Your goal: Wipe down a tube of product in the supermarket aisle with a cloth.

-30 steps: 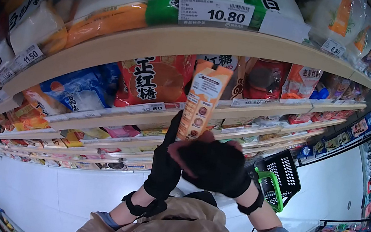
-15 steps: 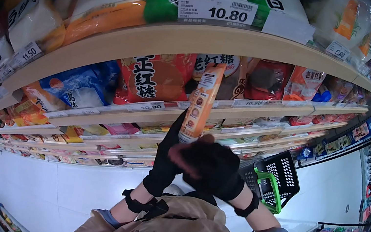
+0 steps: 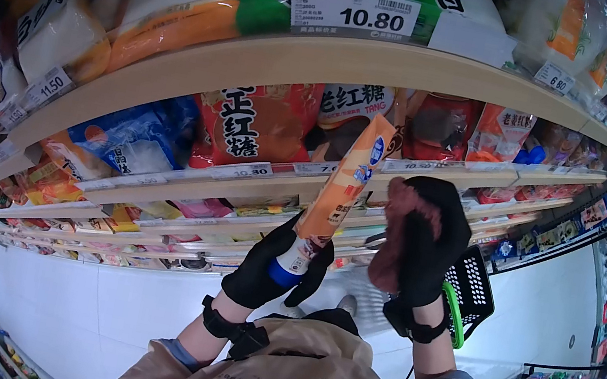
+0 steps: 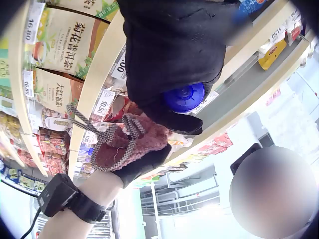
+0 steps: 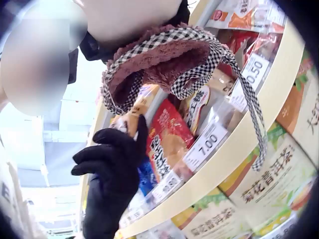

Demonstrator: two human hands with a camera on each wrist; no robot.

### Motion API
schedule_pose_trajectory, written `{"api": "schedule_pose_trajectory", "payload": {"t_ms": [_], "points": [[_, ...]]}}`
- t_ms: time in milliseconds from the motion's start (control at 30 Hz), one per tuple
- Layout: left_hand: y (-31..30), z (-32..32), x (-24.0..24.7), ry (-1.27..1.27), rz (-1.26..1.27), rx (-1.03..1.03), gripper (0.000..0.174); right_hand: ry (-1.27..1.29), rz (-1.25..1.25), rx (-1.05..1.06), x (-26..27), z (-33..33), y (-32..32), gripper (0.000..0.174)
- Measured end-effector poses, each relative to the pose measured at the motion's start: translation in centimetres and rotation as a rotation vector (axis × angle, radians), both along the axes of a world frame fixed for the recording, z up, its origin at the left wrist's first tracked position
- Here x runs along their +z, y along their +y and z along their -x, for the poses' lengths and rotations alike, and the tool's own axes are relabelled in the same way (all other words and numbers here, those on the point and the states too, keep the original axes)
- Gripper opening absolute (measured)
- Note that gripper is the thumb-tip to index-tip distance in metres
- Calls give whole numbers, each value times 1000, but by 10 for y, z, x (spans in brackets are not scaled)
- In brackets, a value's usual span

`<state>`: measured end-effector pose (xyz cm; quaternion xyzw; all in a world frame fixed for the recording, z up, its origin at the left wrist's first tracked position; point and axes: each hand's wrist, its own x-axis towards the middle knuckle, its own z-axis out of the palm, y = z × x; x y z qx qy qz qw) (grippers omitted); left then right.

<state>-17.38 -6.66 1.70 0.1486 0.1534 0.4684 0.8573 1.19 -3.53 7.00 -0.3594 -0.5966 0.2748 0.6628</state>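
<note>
In the head view my black-gloved left hand (image 3: pixel 270 261) holds an orange-and-white squeeze tube (image 3: pixel 339 196), its blue cap (image 3: pixel 284 274) at the bottom and the flat end tilted up to the right. The left wrist view shows the round cap (image 4: pixel 184 97) from below, between the gloved fingers. My right hand (image 3: pixel 437 237), also in a black glove, grips a pink fluffy cloth (image 3: pixel 399 235), apart from the tube on its right. Black-and-white checked trim edges the cloth (image 5: pixel 167 72), and a checked cord dangles from it in the right wrist view.
Shelves with bagged sugar (image 3: pixel 253 128) curve across the front, price tags (image 3: pixel 357 16) along their edges. Boxes of tea (image 4: pixel 70 42) stand on another shelf. A black basket with a green handle (image 3: pixel 451 317) is at the lower right, beyond the right wrist.
My right hand with the cloth has moved away from the tube, to the right and up. The tube has turned, now showing another printed side and its blue cap.
</note>
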Motion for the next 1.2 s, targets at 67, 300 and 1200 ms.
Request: {"api": "schedule_pose_trajectory", "payload": {"t_ms": [67, 300, 1200], "points": [[2, 1, -4, 49, -117, -43, 60, -90, 63, -127, -5, -15, 7, 23], [14, -20, 9, 217, -233, 59, 44, -595, 13, -128, -17, -25, -8, 9], [55, -221, 12, 314, -460, 150, 54, -446, 107, 38, -30, -188, 3, 53]]}}
